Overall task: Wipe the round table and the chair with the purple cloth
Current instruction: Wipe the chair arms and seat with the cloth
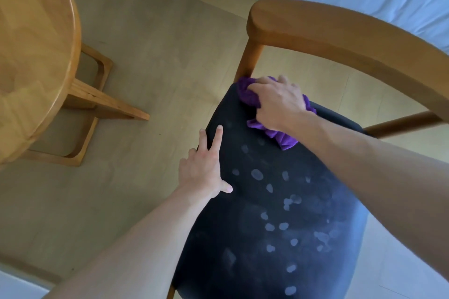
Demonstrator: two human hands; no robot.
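R fingers bunch purple cloth on chair seat, L hand flat, fingers straight

Both forearms bare, reaching forward and down from the lower edge of the view. Left hand lies flat, palm down, fingers straight and slightly spread, index longest forward, thumb out to the right; arm runs up from bottom left. Right hand farther out, back of hand up, fingers curled down and gripping, knuckles raised; wrist bent slightly, forearm coming in from the right edge and crossing above the left hand's line.
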